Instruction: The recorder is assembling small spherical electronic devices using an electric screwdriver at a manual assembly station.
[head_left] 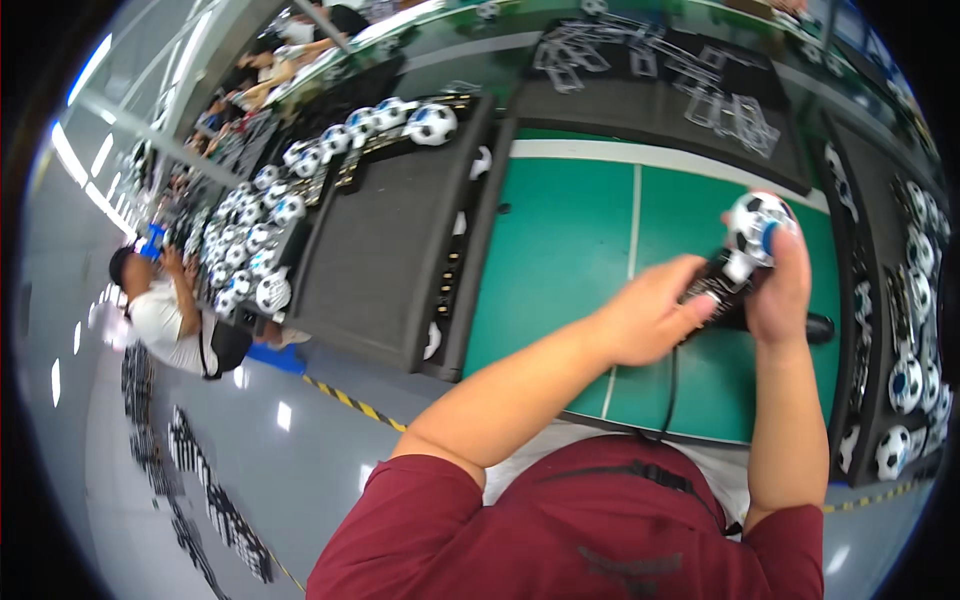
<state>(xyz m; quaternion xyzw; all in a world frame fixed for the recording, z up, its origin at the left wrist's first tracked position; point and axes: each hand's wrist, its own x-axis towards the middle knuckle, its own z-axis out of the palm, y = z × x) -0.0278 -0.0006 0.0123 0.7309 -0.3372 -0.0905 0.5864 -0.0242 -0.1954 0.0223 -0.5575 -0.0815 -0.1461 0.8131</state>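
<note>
Left hand (650,320) pinches black base (722,283) over green table (560,250). Right hand (782,285) closed round small soccer-ball toy (755,225) on white stem. Likely light, hard, smooth plastic; stem looks fragile, better gripped at base. Beyond: trays of same balls (330,150).

White ball (757,226) with black patches and a blue spot, on a black holder (716,283). Green table (560,250) crossed by thin white lines. Dark grey trays (385,250) edged in black, lined with more black-and-white balls (432,123). Dark red sleeves (400,530). Glossy grey floor (120,430) marked with yellow-and-black striped tape (350,402). White shirt (160,325) on a person at far left.
</note>
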